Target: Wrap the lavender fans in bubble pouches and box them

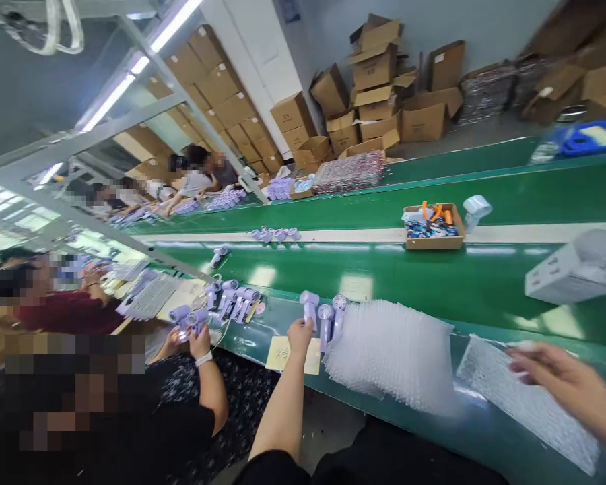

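Note:
My left hand [300,335] is closed around the handle of a light purple handheld fan [310,304], its round head up. Two more purple fans, a near fan [326,322] and a far fan [339,311], stand just right of it. A thick stack of bubble wrap bags [398,353] lies between my hands. My right hand [560,377] hovers over a single flat bubble wrap bag [530,401]; motion blurs its fingers, so I cannot make out any grip. Under my left wrist lies a yellow paper note [277,352] with handwriting.
To my left, a co-worker's hands [190,340] hold purple fans, near more fans [237,303] on the bench. Beyond runs a green conveyor [374,266] carrying a small cardboard box [434,242] of parts. A white box [560,276] stands at right.

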Tool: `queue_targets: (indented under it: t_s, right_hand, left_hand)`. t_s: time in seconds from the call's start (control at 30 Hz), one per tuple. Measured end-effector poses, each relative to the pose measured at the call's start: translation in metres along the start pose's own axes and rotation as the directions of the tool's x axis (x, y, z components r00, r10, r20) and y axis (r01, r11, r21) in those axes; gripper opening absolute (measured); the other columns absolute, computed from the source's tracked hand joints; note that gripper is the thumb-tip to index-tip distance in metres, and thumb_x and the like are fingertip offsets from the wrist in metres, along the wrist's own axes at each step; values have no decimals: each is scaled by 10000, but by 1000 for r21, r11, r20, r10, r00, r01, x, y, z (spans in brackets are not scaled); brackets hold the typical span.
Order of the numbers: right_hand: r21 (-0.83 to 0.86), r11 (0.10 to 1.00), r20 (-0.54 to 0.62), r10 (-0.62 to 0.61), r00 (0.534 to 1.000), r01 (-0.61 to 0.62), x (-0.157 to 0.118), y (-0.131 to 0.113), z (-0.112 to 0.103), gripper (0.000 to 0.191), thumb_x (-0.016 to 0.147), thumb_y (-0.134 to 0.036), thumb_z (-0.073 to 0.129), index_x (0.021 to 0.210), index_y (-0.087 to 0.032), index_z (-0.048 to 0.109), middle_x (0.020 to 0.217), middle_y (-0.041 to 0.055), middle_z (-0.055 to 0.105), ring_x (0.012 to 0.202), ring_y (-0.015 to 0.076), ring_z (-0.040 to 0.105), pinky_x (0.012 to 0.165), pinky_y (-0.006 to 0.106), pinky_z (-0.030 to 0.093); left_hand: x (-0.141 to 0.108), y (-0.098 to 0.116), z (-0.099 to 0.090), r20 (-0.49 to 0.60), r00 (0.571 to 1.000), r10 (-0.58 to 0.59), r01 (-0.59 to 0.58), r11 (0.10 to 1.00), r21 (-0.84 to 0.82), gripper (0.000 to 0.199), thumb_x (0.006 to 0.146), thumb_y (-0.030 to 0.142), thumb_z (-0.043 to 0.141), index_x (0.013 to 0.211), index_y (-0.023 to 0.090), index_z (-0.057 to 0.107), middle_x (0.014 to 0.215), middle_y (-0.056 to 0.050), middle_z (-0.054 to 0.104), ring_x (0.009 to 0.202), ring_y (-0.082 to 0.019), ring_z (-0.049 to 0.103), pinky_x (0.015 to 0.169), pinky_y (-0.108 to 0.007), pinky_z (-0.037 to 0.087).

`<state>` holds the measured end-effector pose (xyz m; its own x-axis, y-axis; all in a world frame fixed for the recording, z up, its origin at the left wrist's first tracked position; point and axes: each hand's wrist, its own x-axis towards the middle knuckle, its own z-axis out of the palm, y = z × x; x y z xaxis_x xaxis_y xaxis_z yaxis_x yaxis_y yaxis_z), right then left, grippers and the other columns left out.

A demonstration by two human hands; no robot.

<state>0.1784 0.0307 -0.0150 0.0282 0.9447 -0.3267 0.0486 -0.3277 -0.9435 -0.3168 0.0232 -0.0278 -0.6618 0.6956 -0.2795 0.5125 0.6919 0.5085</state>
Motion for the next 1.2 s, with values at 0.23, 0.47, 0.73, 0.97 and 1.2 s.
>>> queue_targets:
  t_s: [0.23,0.47,0.73,0.97,1.2]
  right_hand:
    - [427,880,218,124,968,-209,-32,25,76,447,808,-602,461,1043,-234,554,1193,109,613,1056,274,603,826,457,525]
    - [586,810,-310,252,917,-25,-59,23,-42,441,637,-472,729,980,-247,568,748,-5,680,709,221,665,681,378,569]
    - [612,776,-274,388,880,-152,-137,34,-147,536,602,-302,798,1085,-292,565,844,-19,674,736,169,650,702,289,575]
    - [632,631,171,452,875,-450,-130,52,-137,430,677,-271,743,1057,-259,543,787,4,638,713,180,641,621,295,550]
    - [500,641,460,373,806,-582,-83,50,-89,419,665,-282,739,1028,-224,538,770,12,639,666,167,637,560,278,521]
  left_hand:
    - [-135,103,84,428,838,338,48,736,-675,402,673,506,633,760,114,620,664,-32,599,572,-125,552,500,-220,430]
    - [-281,171,234,747,489,450,-142,886,-441,344,834,452,450,820,138,587,726,-71,605,625,-157,550,594,-308,466]
    - [-333,171,317,776,279,565,-896,443,0,465,780,461,566,1085,111,551,1112,-187,520,1067,-321,457,799,-406,440]
    - [-298,174,293,736,252,629,-857,498,-133,268,858,239,419,834,125,659,884,-130,624,914,-238,547,827,-350,414]
    - [-280,170,240,701,520,488,-194,867,-459,134,776,209,510,730,129,607,616,5,551,586,-109,479,598,-232,374]
